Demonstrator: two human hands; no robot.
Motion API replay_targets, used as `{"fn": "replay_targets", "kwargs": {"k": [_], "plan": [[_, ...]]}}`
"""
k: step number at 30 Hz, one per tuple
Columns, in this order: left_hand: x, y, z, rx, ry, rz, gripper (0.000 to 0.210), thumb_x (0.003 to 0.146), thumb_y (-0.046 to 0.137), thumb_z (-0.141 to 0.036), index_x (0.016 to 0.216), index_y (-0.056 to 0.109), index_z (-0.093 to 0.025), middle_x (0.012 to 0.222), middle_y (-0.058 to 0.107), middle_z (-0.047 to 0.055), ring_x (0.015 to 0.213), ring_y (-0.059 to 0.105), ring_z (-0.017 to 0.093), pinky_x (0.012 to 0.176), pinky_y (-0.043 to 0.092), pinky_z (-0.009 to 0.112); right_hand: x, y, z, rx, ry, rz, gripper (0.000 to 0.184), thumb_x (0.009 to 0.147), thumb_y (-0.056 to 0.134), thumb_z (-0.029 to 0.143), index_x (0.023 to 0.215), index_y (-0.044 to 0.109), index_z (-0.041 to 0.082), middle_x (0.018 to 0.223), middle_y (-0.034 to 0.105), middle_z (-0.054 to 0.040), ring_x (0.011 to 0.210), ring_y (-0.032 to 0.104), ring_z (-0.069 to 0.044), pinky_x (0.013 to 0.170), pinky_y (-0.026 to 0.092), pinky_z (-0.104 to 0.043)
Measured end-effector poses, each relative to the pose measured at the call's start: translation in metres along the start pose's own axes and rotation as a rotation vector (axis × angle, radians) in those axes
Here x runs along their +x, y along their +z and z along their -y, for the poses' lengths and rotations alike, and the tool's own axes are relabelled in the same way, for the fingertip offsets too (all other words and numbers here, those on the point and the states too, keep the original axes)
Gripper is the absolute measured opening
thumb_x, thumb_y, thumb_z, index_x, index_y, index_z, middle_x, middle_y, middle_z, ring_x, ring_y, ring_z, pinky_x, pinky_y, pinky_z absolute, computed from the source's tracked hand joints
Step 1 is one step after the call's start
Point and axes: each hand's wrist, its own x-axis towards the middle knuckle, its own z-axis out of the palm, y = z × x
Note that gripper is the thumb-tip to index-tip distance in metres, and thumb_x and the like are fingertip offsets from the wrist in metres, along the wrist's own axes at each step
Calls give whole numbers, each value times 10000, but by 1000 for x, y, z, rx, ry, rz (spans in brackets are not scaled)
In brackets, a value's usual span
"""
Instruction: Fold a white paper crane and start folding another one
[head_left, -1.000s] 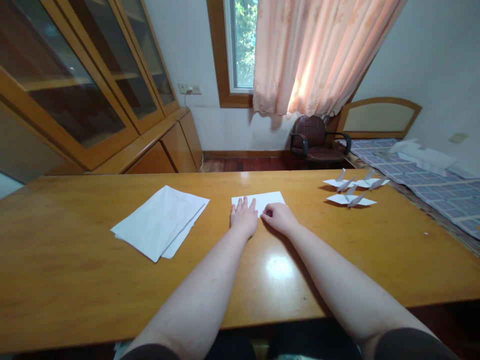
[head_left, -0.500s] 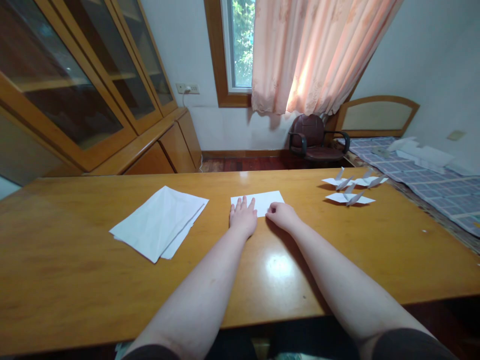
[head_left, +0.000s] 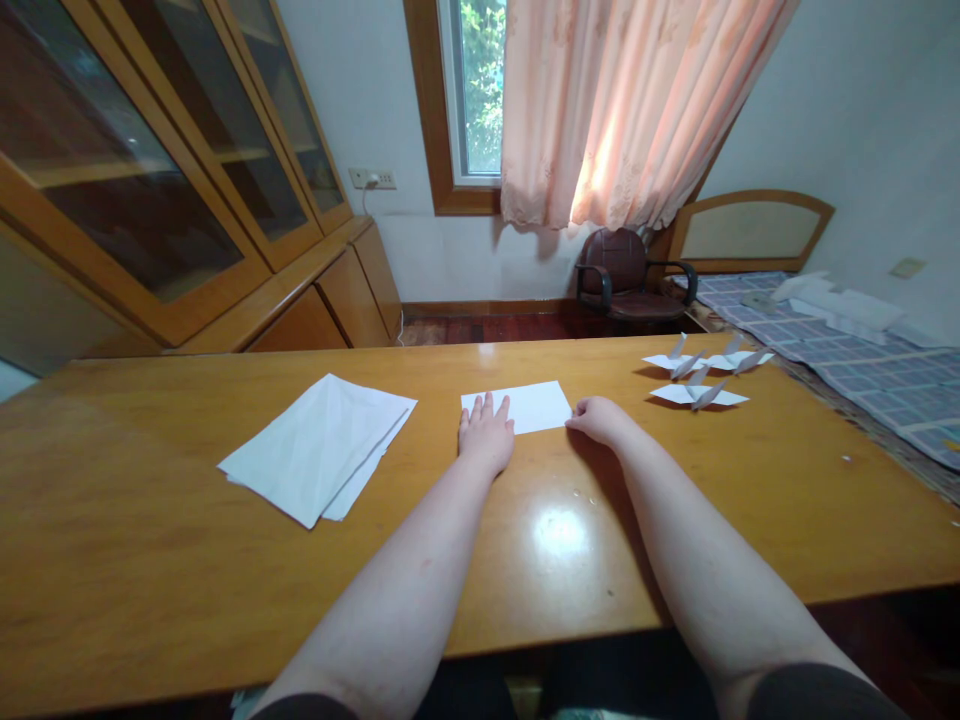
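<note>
A white rectangular sheet of paper (head_left: 541, 405) lies flat near the middle of the table. My left hand (head_left: 486, 437) rests on its left part, palm down with the fingers spread. At the sheet's near right corner, the closed thumb and fingers of my right hand (head_left: 598, 420) pinch the paper's edge; the exact contact is partly hidden by the hand. To the left lies a small stack of larger creased white sheets (head_left: 319, 445). Several folded paper cranes (head_left: 701, 396) stand with wings out on the right.
The wooden table (head_left: 135, 560) spans the view. Beyond it are a glass-door cabinet (head_left: 247, 140) on the left, a dark red armchair (head_left: 622, 270) and a bed (head_left: 840, 340) on the right. Tiny white scraps (head_left: 846, 458) lie near the table's right side.
My right hand has slid to the right along the near edge of the paper, out to its corner. The left hand has stayed in place.
</note>
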Motion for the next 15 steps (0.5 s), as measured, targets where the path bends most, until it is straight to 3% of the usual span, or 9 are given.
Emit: {"fn": "replay_targets", "kwargs": {"k": [5, 9, 12, 14, 15], "plan": [[1, 1, 1, 1, 0, -18, 538, 908, 283, -396, 1434, 275, -281, 1522, 213, 84, 1399, 160, 269, 1114, 134, 498, 11, -10, -25, -11, 117, 20, 155, 670, 621, 294, 739, 674, 166, 708, 673, -83, 638, 615, -194, 563, 419, -262], [2, 0, 2, -9, 20, -43, 530, 903, 323, -388, 1420, 312, -270, 1510, 247, 100, 1391, 184, 281, 1104, 154, 509, 11, -8, -23, -69, 108, -280, 230, 765, 539, 282, 935, 662, 186, 939, 684, -116, 888, 623, -246, 754, 451, -325], [5, -2, 4, -37, 84, -49, 497, 893, 383, -364, 1382, 381, -274, 1492, 294, 91, 1379, 221, 280, 1096, 162, 526, 7, 5, -7, -62, -238, -331, 389, 863, 443, 371, 1171, 574, 174, 1177, 614, -124, 1090, 551, -228, 937, 391, -341], [6, -4, 4, -75, 163, -37, 431, 888, 410, -304, 1315, 464, -291, 1454, 376, 56, 1364, 263, 256, 1098, 158, 526, 6, 17, 4, -114, -446, -189, 502, 869, 448, 399, 1324, 454, 185, 1378, 464, -111, 1272, 404, -231, 1046, 292, -373], [5, -5, 4, -98, 209, -35, 396, 884, 417, -272, 1268, 509, -296, 1421, 427, 37, 1354, 287, 239, 1102, 154, 519, 5, 23, 8, -152, -474, -131, 530, 876, 436, 403, 1364, 407, 198, 1445, 377, -98, 1334, 316, -245, 1078, 235, -419]]}}
